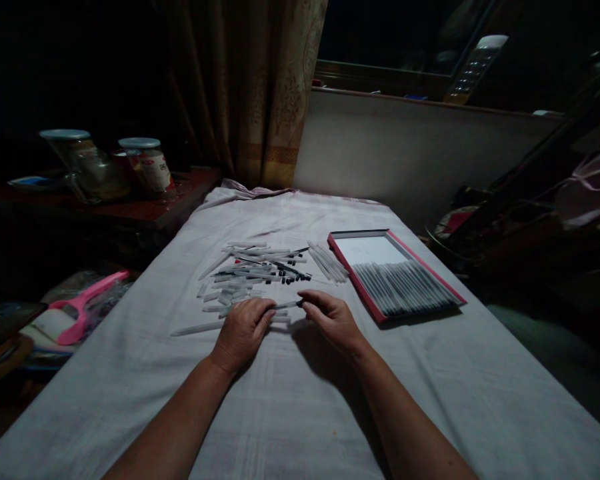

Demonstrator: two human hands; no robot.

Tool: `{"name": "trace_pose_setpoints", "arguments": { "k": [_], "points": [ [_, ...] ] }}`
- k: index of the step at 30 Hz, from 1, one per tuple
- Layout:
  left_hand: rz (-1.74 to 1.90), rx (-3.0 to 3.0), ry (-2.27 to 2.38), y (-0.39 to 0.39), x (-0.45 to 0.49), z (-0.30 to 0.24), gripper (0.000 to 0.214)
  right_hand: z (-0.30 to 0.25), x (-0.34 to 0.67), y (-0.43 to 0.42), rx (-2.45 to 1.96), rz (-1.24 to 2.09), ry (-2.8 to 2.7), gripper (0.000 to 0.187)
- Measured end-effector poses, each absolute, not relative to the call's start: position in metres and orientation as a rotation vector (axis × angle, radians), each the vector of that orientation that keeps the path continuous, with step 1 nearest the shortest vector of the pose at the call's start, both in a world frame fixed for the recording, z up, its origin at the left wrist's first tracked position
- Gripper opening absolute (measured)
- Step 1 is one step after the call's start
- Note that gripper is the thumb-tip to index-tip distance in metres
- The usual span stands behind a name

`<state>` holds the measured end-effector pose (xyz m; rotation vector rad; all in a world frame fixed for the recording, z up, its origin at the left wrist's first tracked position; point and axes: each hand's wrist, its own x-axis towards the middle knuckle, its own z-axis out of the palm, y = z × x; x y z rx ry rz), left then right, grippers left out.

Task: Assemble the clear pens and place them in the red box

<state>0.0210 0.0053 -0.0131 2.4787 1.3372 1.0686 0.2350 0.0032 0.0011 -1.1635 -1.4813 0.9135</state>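
Between my two hands lies a thin pen (286,305) with a clear barrel and a black end. My left hand (244,331) is closed round the barrel. The thumb and forefinger of my right hand (333,321) pinch the black end. Just beyond my hands, loose pen parts are spread on the cloth: clear tubes (220,293), dark refills (247,273) and small black caps (293,277). A longer clear tube (197,329) lies by my left hand. On the right, a shallow red-edged box (375,307) holds a row of pens (410,287) side by side.
Several whitish tubes (327,261) lie beside the box. A pale cloth (290,413) covers the table. Lidded jars (153,167) stand on a dark red side table (187,193) at left. Below it is a pink-handled thing (87,310). A curtain (260,93) hangs behind.
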Motion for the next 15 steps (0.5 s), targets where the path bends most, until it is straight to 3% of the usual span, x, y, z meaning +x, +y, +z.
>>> {"name": "trace_pose_setpoints", "arguments": {
  "k": [15],
  "points": [
    [1.042,2.552,1.310,0.004,0.019,-0.011,0.023,0.011,0.240,0.007,-1.090,0.616,-1.865,0.017]
  ]
}}
